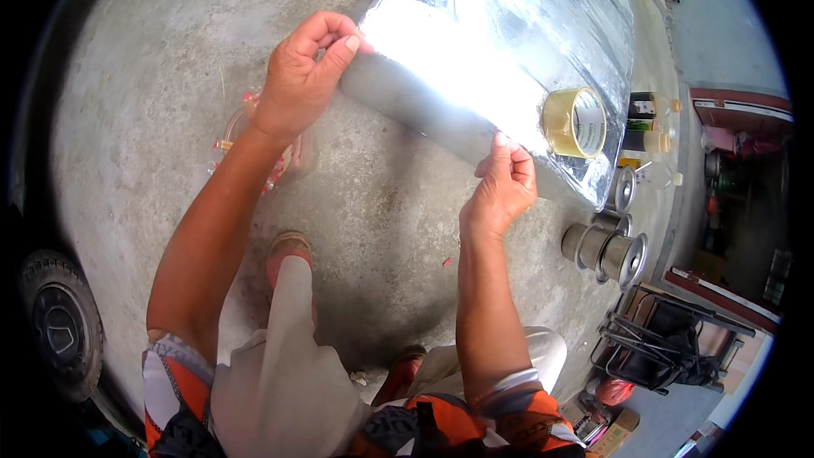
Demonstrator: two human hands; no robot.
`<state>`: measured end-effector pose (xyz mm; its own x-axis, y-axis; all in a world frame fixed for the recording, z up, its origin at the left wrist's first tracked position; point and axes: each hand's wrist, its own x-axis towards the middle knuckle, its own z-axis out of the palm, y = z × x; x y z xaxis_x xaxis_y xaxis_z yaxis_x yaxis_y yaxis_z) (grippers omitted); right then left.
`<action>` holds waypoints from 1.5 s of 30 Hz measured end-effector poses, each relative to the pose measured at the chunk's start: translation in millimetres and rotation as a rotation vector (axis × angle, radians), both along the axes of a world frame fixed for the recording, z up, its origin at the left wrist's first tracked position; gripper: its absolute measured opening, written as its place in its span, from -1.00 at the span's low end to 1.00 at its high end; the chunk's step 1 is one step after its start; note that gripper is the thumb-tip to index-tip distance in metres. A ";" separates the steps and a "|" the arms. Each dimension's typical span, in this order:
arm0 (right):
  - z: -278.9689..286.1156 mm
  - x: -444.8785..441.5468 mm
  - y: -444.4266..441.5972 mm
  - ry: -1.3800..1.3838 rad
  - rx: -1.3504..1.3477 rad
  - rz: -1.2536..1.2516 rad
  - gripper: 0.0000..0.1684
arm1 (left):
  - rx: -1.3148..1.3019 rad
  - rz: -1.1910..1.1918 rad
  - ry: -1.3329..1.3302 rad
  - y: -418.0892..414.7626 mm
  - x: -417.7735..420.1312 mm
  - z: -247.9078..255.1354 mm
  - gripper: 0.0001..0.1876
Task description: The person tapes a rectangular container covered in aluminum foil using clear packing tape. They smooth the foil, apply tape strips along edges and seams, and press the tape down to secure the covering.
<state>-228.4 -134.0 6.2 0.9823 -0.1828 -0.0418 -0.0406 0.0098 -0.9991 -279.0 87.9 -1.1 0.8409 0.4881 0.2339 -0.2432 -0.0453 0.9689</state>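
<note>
A table-like surface covered in shiny clear plastic film (509, 25) spreads ahead, glaring white in the middle. My left hand (311, 73) pinches the near edge at its left corner, thumb against forefinger. Farther right along that edge, my right hand (502, 181) has thumb and fingers closed on it as well. Between the two hands a greyish translucent strip (413, 98) hangs along the edge; whether it is tape or the cover's own film, I cannot tell. Near the right corner a roll of yellowish clear packing tape (563, 121) rests on the film, just beyond my right hand.
Steel pots (598, 248) and bottles (648, 140) stand on the concrete floor to the right. Folded black chairs (661, 337) lean near the doorway. A round clear container with red-wrapped items (280, 168) is below my left forearm. A vehicle wheel (62, 327) is at far left.
</note>
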 end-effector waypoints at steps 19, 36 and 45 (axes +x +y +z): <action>-15.5 13.0 0.8 -0.078 -0.052 -0.083 -0.76 | 0.033 0.072 -0.019 -2.9 7.5 -8.6 -0.93; 25.4 23.3 24.1 -0.815 -0.684 0.707 -0.80 | -0.012 0.019 -0.023 0.8 11.8 -6.6 -0.93; 30.8 26.2 32.0 -0.491 -0.884 0.812 -0.70 | 0.067 0.055 0.018 5.0 4.9 -5.4 -0.95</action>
<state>-202.2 -102.0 37.0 0.7027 0.6880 0.1812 0.6464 -0.5111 -0.5665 -274.1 92.9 -6.5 0.8174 0.5175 0.2531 -0.2215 -0.1233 0.9673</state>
